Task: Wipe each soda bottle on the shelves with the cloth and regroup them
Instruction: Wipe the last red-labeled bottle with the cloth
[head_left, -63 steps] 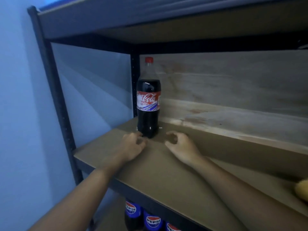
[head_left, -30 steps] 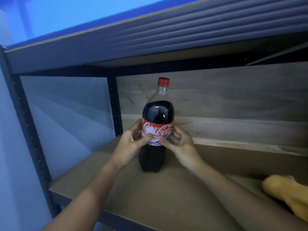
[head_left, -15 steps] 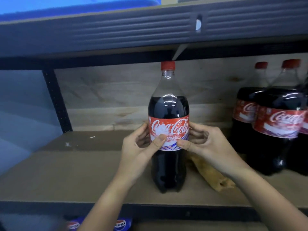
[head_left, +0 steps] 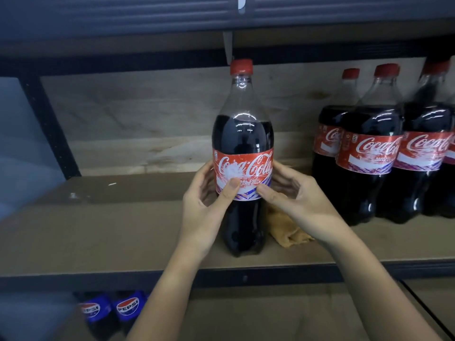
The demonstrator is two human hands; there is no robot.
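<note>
Left hand: the left hand (head_left: 209, 205) grasps the held Coca-Cola bottle (head_left: 242, 153) at its label, thumb across the front, fingers wrapped round the far side.
Right hand: the right hand (head_left: 298, 200) grasps the same label from the other side, its thumb tip just beside the left thumb.
Held bottle: upright, base on or only just above the shelf board (head_left: 123, 230); I cannot tell which. It is near the board's front edge.
Cloth: the yellow cloth (head_left: 288, 230) lies on the board, touching or just beside the bottle's right foot, under the right hand.
Group: the other Coca-Cola bottles (head_left: 384, 148) stand to the right of the held bottle, well apart from it, pressed close together.
Below: Pepsi bottles (head_left: 115, 308) sit on the shelf beneath, left of the held bottle.
Step, as I judge it: moving this bottle toward the group.
Doing it well: keep both grasps low on the label, carry it vertical, lift clear of the cloth rather than dragging over it, and set it down beside the nearest bottle without knocking it.
</note>
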